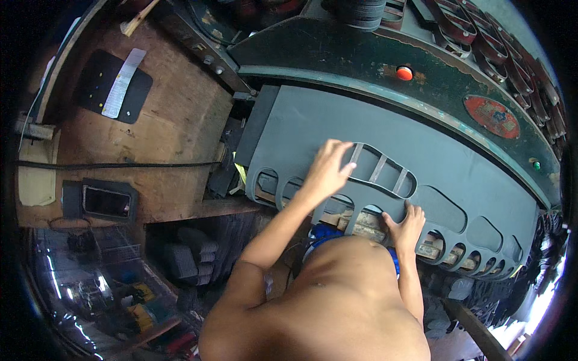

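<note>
A sole-shaped cutting die [377, 171], a thin metal band with several crossbars, stands on a large grey sheet [337, 120]. My left hand [328, 171] grips the die's left end, fingers at the far rim and thumb at the near side. Just below the die's right end, my right hand [408, 227] rests on the sheet's near edge. Its thumb is spread from the fingers, and it holds nothing that I can see. Rounded cut-outs line that near edge, and sole-shaped cut outlines [442, 207] mark the sheet to the right.
Behind the sheet runs the dark green machine beam [337, 57] with an orange button [404, 73]. More dies [451, 27] are stacked on top. A wooden table [174, 114] on the left bears a phone [106, 201] and a black pad [93, 84]. Dark stacked pieces [195, 256] lie below.
</note>
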The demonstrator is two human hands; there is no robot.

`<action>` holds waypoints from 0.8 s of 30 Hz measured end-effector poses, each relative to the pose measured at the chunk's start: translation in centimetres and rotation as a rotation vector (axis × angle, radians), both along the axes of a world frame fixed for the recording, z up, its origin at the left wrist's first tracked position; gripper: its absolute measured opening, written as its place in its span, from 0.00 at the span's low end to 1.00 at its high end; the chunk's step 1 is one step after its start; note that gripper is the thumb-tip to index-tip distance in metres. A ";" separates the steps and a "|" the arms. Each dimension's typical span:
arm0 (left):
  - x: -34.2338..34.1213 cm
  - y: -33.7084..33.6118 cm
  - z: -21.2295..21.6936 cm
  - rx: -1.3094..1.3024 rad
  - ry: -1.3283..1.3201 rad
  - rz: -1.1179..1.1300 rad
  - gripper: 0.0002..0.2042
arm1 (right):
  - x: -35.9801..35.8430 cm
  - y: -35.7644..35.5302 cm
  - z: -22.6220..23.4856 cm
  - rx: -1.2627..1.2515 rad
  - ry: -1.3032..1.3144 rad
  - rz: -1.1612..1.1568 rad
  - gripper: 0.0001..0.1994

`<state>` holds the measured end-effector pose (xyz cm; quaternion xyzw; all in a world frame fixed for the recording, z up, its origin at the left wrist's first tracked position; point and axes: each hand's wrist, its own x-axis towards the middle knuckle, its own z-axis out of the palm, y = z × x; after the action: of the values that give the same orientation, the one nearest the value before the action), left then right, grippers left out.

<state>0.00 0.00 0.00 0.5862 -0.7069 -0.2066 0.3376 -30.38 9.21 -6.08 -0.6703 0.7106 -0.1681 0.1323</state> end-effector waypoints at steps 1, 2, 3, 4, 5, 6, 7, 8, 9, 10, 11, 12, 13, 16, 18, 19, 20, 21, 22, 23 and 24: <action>0.0 0.4 -0.8 -0.027 0.011 -0.013 0.25 | -0.3 0.3 0.6 0.007 -0.010 -0.002 0.42; 1.6 0.8 -1.2 0.022 0.074 0.023 0.24 | -0.6 0.4 1.1 0.011 -0.018 -0.003 0.42; 4.9 -0.8 -2.0 0.019 0.048 0.072 0.23 | 0.4 -1.4 0.0 0.014 -0.121 -0.037 0.42; 7.0 -0.6 -2.5 0.038 0.009 0.157 0.22 | 0.0 -1.6 0.1 0.043 -0.198 -0.074 0.42; 9.0 -0.6 -2.8 0.051 0.025 0.238 0.20 | -0.4 -1.6 0.2 0.070 -0.287 -0.108 0.42; 10.8 -0.3 -3.0 0.057 -0.007 0.294 0.19 | -0.8 -1.6 0.1 0.062 -0.304 -0.141 0.41; 12.2 -0.1 -3.2 0.094 0.000 0.339 0.18 | -1.0 -1.8 -0.2 0.052 -0.324 -0.140 0.41; 13.1 -0.1 -3.2 0.188 0.012 0.328 0.19 | -1.0 -1.9 -0.6 0.027 -0.359 -0.135 0.40; 13.3 0.0 -3.2 0.174 -0.045 0.268 0.20 | -1.1 -2.3 -1.0 0.012 -0.404 -0.151 0.40; 12.9 0.0 -3.2 0.173 -0.027 0.175 0.23 | -1.3 -2.4 -1.4 0.026 -0.351 -0.134 0.38; 11.8 0.1 -3.3 0.242 -0.016 0.106 0.27 | -1.3 -2.4 -1.7 0.020 -0.466 -0.160 0.35; 10.2 0.1 -3.5 0.208 -0.006 -0.010 0.29 | -1.0 -2.3 -2.1 -0.018 -0.400 -0.162 0.33; 8.6 0.2 -3.7 0.187 -0.001 -0.114 0.32 | -0.8 -2.3 -2.3 -0.004 -0.376 -0.199 0.32; 4.7 -0.3 -4.1 0.155 0.016 -0.317 0.42 | -0.4 -2.3 -1.3 0.076 -0.300 -0.205 0.35; 3.1 -0.4 -4.7 0.127 0.015 -0.329 0.36 | 0.4 -1.9 -0.5 0.030 -0.208 -0.178 0.37; 2.9 -0.8 -5.0 0.093 -0.010 -0.326 0.32 | 0.9 -1.9 -0.3 0.005 -0.164 -0.164 0.38; 2.7 -1.2 -5.4 0.062 -0.035 -0.325 0.29 | 1.3 -1.7 0.0 0.070 -0.168 -0.175 0.42; 2.7 -1.5 -5.9 0.061 -0.070 -0.323 0.25 | 1.7 -1.6 0.1 0.078 -0.154 -0.204 0.43; 2.7 -1.6 -6.3 0.046 -0.078 -0.311 0.18 | 2.0 -1.5 0.2 0.074 -0.147 -0.222 0.44; 2.8 -1.6 -6.7 0.012 -0.060 -0.319 0.18 | 2.2 -1.4 0.2 0.069 -0.141 -0.239 0.46; 2.9 -1.7 -6.9 -0.001 -0.047 -0.323 0.17 | 2.4 -1.3 0.1 0.062 -0.157 -0.267 0.48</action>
<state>2.94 -1.70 -6.95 0.4694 -0.7997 -0.2442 0.2838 -27.94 7.95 -5.95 -0.5501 0.7858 -0.2139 0.1848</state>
